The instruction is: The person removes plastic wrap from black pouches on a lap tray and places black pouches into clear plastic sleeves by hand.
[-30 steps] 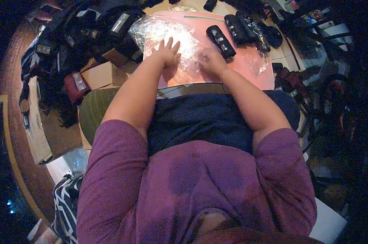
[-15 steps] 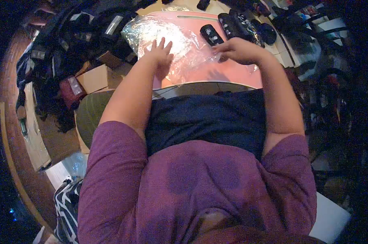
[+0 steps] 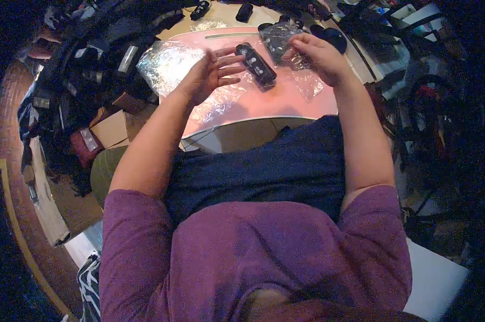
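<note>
Pink board (image 3: pixel 285 103) at my 12 o'clock. Clear film (image 3: pixel 164 64) at its 10. Left hand (image 3: pixel 206 73) at 9, fingers spread; right hand (image 3: pixel 323 59) at 2, narrowed, can't tell if gripping. Black bundle (image 3: pixel 260 68) between.

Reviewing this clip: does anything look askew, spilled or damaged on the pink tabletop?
Nothing looks spilled or damaged. Slightly untidy: the crumpled, shiny clear plastic sheet juts past the left edge of the pink tabletop, and the black, white-marked oblong bundle lies slanted.
</note>
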`<state>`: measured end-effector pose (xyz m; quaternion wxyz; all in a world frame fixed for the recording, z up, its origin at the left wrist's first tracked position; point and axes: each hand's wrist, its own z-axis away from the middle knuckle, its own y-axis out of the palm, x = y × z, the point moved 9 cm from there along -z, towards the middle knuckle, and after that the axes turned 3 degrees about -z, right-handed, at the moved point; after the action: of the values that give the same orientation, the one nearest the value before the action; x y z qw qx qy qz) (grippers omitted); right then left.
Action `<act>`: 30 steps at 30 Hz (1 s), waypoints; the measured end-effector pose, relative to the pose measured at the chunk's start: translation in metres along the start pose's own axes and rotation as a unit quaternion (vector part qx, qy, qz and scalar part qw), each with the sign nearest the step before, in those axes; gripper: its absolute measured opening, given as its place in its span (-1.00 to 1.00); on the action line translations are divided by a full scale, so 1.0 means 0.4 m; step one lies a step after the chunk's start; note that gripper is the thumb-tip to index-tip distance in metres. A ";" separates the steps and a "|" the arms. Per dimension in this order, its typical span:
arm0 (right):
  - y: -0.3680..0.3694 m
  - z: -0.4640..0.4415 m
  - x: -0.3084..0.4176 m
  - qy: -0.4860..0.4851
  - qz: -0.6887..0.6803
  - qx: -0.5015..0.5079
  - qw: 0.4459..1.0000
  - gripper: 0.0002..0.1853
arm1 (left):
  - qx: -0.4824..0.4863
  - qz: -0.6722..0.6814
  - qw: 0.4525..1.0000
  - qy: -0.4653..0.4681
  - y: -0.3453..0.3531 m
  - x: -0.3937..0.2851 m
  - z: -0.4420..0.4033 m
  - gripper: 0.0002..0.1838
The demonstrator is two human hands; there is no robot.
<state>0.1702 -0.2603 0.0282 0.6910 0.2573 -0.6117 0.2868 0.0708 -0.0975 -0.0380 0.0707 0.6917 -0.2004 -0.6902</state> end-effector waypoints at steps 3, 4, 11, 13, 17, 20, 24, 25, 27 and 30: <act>-0.018 -0.015 -0.017 0.001 -0.029 -0.019 0.999 -0.75 | -0.111 -0.032 0.993 -0.006 -0.015 -0.002 -0.001 -0.44; -0.034 -0.015 -0.014 0.003 -0.005 -0.054 0.999 -0.77 | -0.166 -0.072 0.983 -0.012 -0.036 -0.001 0.001 -0.56; -0.070 -0.024 -0.036 0.015 0.005 -0.099 0.995 -0.80 | -0.188 -0.010 0.982 0.024 -0.072 -0.023 -0.002 -0.78; -0.053 -0.024 -0.023 0.016 -0.008 -0.112 0.994 -0.76 | -0.183 0.025 0.983 0.018 -0.062 -0.026 0.000 -0.80; -0.038 -0.024 -0.006 -0.055 0.081 -0.117 0.988 -0.70 | -0.158 0.054 0.985 0.032 -0.049 -0.013 -0.006 -0.78; -0.060 -0.039 -0.005 -0.093 0.116 -0.145 0.978 -0.70 | -0.132 0.070 0.989 0.021 -0.058 -0.010 -0.005 -0.76; -0.041 -0.025 0.021 -0.103 0.132 -0.163 0.972 -0.69 | -0.187 0.045 0.981 -0.022 -0.062 -0.027 0.019 -0.73; -0.038 -0.024 0.026 -0.120 0.134 -0.159 0.971 -0.73 | -0.187 0.045 0.981 -0.022 -0.064 -0.028 0.019 -0.73; -0.034 -0.025 0.031 -0.137 0.136 -0.155 0.969 -0.76 | -0.201 0.060 0.978 -0.010 -0.085 -0.031 0.016 -0.63; -0.028 -0.027 0.040 -0.178 0.108 -0.142 0.968 -0.75 | -0.148 0.094 0.984 0.002 -0.080 -0.034 0.000 -0.58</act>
<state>0.1871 -0.2593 0.0426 0.5656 0.1362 -0.7831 0.2196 0.0771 -0.0632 -0.0376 0.2375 0.6529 -0.1599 -0.7013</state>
